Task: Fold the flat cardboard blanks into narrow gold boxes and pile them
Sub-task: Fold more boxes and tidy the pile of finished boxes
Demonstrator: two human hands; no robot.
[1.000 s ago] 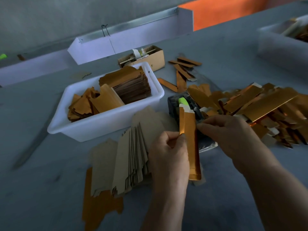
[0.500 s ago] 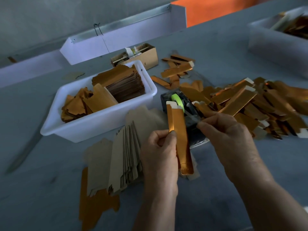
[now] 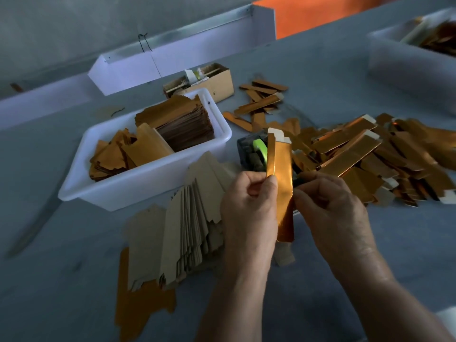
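Gold box upright between both hands.
Left hand pinches its left edge; right hand pinches the right edge. Bare table lies rightward.

1 head-worn view looks forward and down, close over the table.

This is a packing or assembly workshop, set up for hand piecework. A wide grey worktable carries a white plastic tub stacked with gold-faced cardboard blanks, a fanned bundle of plain brown blanks, and a loose heap of finished narrow gold boxes. A second translucent bin sits far right.
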